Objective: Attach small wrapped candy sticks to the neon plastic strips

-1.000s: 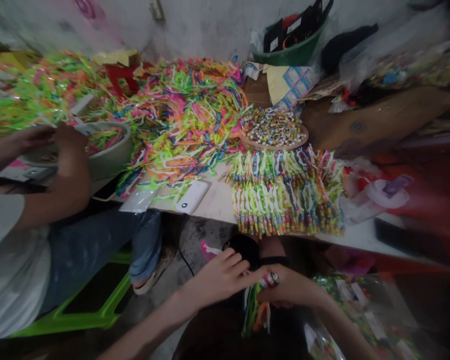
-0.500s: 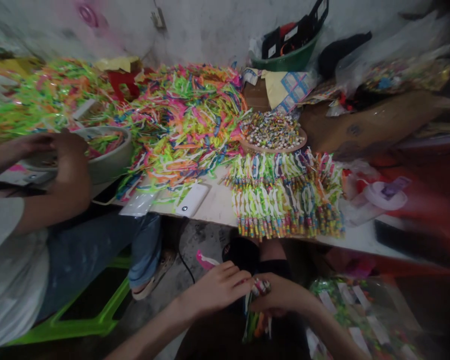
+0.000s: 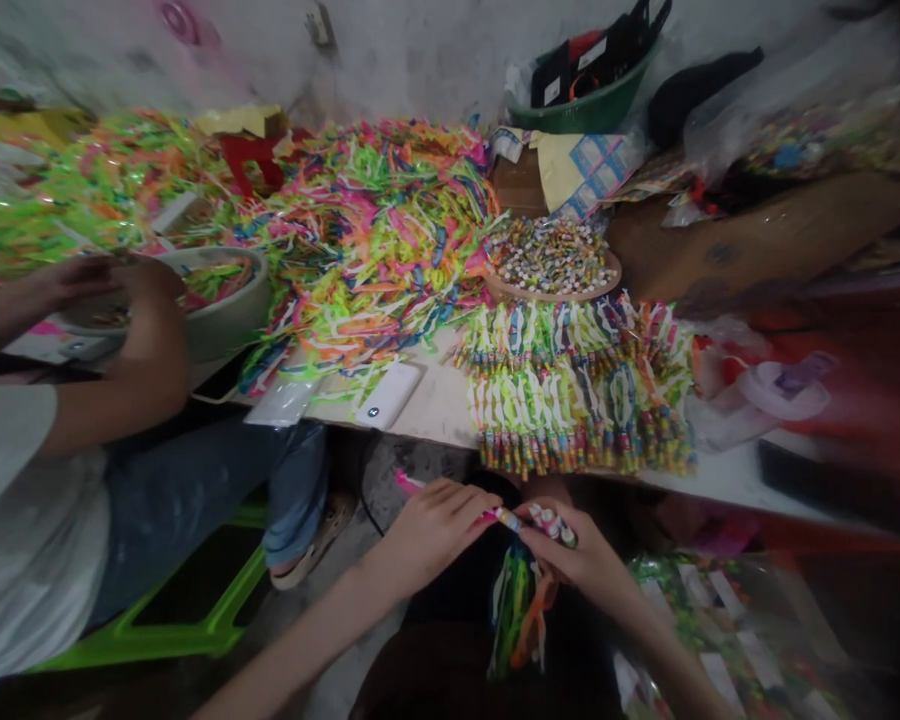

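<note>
My left hand [image 3: 435, 525] is below the table edge, its fingers pinched on one small wrapped candy [image 3: 507, 519]. My right hand [image 3: 581, 550] is closed round a bundle of candy sticks [image 3: 551, 523] whose green and orange plastic strips [image 3: 521, 610] hang down over my lap. The two hands almost touch at the fingertips. Just above them, rows of finished candy-and-strip bundles [image 3: 577, 390] lie on the white table [image 3: 435, 405].
A heap of neon plastic strips [image 3: 367, 240] covers the table's middle. A round tray of loose candies [image 3: 551, 260] sits behind the bundles. A white phone [image 3: 388, 396] lies near the edge. A person at left [image 3: 67, 420] works over a metal bowl [image 3: 217, 300]. A green basket [image 3: 585, 100] stands at the back.
Both my hands rose slightly toward the table edge. The candy tips in my right hand now point up and right, and my left fingers hold a single candy against them.
</note>
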The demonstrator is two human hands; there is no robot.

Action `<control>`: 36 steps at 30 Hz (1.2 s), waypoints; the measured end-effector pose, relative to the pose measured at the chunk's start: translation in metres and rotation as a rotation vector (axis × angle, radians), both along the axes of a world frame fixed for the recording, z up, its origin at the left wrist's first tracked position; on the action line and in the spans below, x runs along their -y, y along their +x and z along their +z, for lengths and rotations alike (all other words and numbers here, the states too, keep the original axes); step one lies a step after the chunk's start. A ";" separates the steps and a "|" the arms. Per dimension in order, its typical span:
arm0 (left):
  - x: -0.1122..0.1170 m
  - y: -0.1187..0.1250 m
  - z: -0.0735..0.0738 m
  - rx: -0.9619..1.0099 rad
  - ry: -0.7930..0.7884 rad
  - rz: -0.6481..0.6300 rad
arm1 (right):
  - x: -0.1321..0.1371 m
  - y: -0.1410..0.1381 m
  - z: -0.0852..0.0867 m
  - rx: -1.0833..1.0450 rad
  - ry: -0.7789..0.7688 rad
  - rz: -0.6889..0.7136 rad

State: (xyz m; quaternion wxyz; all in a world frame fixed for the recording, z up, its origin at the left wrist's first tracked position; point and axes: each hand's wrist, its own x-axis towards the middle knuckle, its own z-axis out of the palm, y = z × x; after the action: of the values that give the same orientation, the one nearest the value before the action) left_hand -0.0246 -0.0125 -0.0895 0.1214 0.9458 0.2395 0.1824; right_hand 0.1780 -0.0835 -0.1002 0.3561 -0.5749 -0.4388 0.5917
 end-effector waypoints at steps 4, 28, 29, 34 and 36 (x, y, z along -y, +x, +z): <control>0.000 -0.001 0.006 0.010 0.027 -0.049 | 0.001 0.003 0.013 0.121 0.087 0.049; 0.023 0.012 -0.073 0.287 -0.710 0.367 | -0.023 0.102 0.018 0.890 0.089 -0.268; 0.029 0.011 -0.089 0.285 -0.895 0.390 | -0.031 0.108 0.017 0.991 0.041 -0.273; 0.066 0.009 -0.145 0.236 -1.178 0.418 | -0.052 0.119 0.006 1.135 -0.008 -0.366; 0.074 0.013 -0.153 0.252 -1.259 0.443 | -0.047 0.118 0.000 1.173 0.048 -0.431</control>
State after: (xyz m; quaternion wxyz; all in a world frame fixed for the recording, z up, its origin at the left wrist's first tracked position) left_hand -0.0119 -0.0863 -0.2426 0.6358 0.5950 0.4721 0.1374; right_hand 0.2959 -0.0366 -0.1000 0.1802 -0.8714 -0.4487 0.0825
